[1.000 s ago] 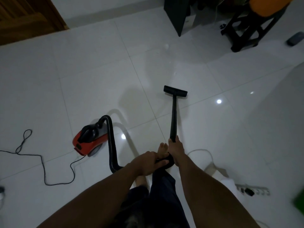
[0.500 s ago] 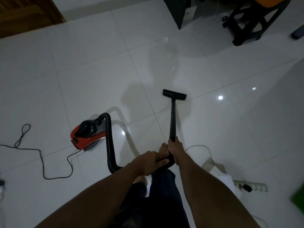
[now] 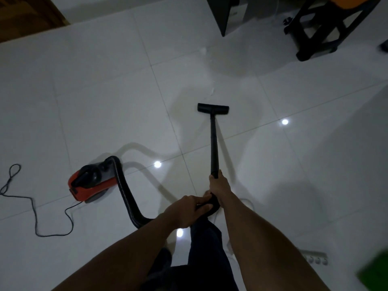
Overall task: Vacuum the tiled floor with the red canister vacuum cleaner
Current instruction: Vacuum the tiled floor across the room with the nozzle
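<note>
Dim room, view down over the person's own body. Nearest: dark trouser legs (image 3: 201,259) at bottom centre, both bare forearms reaching forward over them.

Left hand (image 3: 186,211) closed over the black curved grip end of the wand, fingers wrapped across the top of it, where the hose joins. Right hand (image 3: 219,185) just beyond and right of it, fingers curled tight around the lower end of the wand (image 3: 213,143), thumb side up. The two hands sit close, almost touching.

Near right: a white power strip (image 3: 315,258) flat on the tiles, partly cut off by the right forearm. A green blurred shape (image 3: 375,271) at the bottom right corner; cannot tell what it is.

Ribbed black hose (image 3: 126,192) leaves the grip, dips left, then rises in an arch to the front of the red canister vacuum (image 3: 92,183). Canister rests on the floor to the left of the hands, well apart from them, black top, red body. Its thin dark power cord (image 3: 35,215) trails from the rear, loops near, then runs off the left edge with a knot-like loop further out.

Wand runs straight away from the hands to the black floor nozzle (image 3: 213,108), which lies flat on the white tiled floor (image 3: 105,91), centre of view. Glossy tiles; several bright lamp reflections.

Far: wooden door (image 3: 27,15) top left; dark panel (image 3: 220,13) top centre; black stool frame (image 3: 323,32) top right with something orange on it.
</note>
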